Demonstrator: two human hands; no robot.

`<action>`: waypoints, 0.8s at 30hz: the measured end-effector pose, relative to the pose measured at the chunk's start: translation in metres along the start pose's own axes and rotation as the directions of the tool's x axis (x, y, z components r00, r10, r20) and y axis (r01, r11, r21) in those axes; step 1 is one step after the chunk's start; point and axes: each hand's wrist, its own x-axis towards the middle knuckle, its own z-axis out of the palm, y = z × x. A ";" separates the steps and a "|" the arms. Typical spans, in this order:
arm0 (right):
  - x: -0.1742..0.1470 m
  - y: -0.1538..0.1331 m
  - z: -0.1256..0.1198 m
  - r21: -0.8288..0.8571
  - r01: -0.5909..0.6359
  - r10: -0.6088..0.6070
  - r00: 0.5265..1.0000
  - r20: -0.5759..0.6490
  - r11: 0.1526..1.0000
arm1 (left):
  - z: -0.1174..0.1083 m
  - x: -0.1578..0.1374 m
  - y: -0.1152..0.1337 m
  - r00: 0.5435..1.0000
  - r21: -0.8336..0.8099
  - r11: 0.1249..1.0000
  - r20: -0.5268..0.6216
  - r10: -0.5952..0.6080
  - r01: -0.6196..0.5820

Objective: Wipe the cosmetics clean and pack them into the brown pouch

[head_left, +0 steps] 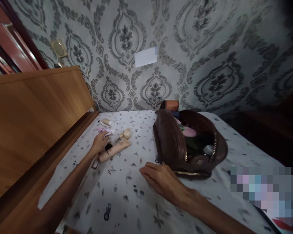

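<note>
My left hand [100, 143] reaches over a small group of cosmetics on the patterned sheet [127, 201]. Its fingers are closed at a pink-and-white tube [105, 130]; a small white bit shows at the fingertips, too blurred to name. Close by lie a beige tube [115, 150], a small bottle with a rounded end [126, 133], a dark round item [108, 146] and another beige tube [106, 122]. My right hand [164, 180] rests on the sheet, empty, fingers stretched out to the left. Just beyond it stands an unzipped brown bag [167, 139].
Inside the bag are a pink rounded item [189, 131] and a silvery item [208, 149]. An orange-brown object [172, 105] stands behind it. A wooden board [39, 100] borders the left side. The patterned wall [127, 81] rises at the back. Something blurred out lies at right.
</note>
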 end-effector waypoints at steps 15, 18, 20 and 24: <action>0.000 0.013 0.057 0.476 -0.289 0.363 0.929 -0.070 0.830 | 0.001 0.025 0.030 0.972 0.238 0.971 0.235 -0.028 -0.029; -0.002 0.016 0.051 0.398 -0.249 0.358 0.905 -0.229 0.883 | -0.020 -0.008 0.033 0.966 0.166 0.976 0.237 0.103 -0.145; -0.004 0.015 0.044 0.326 -0.243 0.343 0.892 -0.296 0.914 | -0.028 -0.039 0.037 0.920 0.059 0.958 0.301 0.252 -0.281; -0.017 0.005 0.039 0.223 -0.185 0.220 0.965 -0.143 0.957 | -0.024 -0.099 0.043 0.745 -0.131 0.833 0.389 0.542 -0.537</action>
